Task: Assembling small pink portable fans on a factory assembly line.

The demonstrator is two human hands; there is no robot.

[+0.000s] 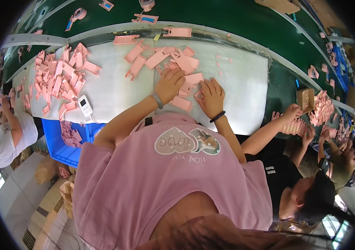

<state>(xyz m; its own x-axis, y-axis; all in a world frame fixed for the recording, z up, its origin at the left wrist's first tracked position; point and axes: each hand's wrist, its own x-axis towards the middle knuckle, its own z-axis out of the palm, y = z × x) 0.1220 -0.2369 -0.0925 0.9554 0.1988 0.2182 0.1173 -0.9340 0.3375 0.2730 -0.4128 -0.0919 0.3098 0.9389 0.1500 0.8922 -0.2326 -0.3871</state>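
Below the near left edge of the white sheet (244, 83), a blue bin (53, 139) with pink pieces inside. Toward the sheet's near left corner, a white handheld device (85, 106) beside a heap of pink pieces (58, 75). Just right of the sheet's middle, the left hand (169, 86), palm down, fingers bent over pink parts; impossible to tell whether grasping or merely resting. Farther toward the sheet's right side, the right hand (212, 99), fingers curled, thumb side against a small hollow pink piece (199, 93); a firm pinch not certain. Between both hands, on the sheet, a flat pink part (194, 78). Probably light and stiff, like moulded plastic, with smooth, slightly slippery faces; slender end prongs on similar parts likely fragile. Best held by the long side edges, clear of any prongs. Deeper on the sheet, a loose cluster (186, 61) of similar parts. Beyond the sheet's far edge, a green surface (211, 14).
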